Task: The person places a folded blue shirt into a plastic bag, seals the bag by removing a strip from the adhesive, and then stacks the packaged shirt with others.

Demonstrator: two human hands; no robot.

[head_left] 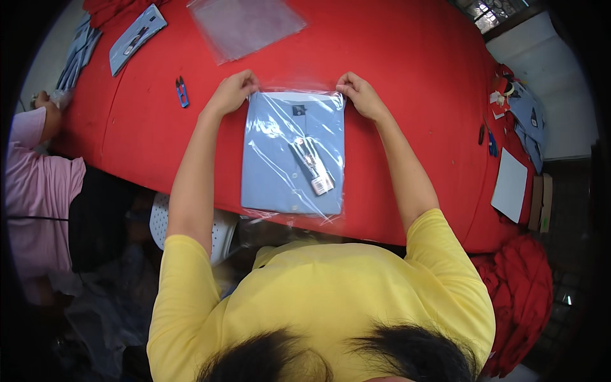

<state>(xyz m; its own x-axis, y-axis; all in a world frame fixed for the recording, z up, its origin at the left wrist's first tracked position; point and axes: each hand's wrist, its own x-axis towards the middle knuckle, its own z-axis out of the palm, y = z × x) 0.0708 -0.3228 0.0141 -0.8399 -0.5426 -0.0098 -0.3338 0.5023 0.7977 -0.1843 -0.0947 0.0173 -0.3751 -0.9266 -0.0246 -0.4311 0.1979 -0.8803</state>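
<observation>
A folded light-blue shirt (273, 172) lies inside a clear plastic bag (294, 91) in front of me, with a dark tag bearing a white label (321, 183) on its front. My left hand (237, 90) is closed on the bag's far left corner. At the far right corner, my right hand (358, 94) pinches the film between thumb and fingers. The bag's far edge stretches between both hands, past the collar. Its near edge reaches the table's front edge.
On the red-covered table (420, 140) lie blue thread snips (182, 92), flat clear bags (248, 28), another bagged shirt (137, 39) and a white sheet (509, 186). Another person in pink (44, 184) works at the left. Red cloth (519, 299) is heaped at the right.
</observation>
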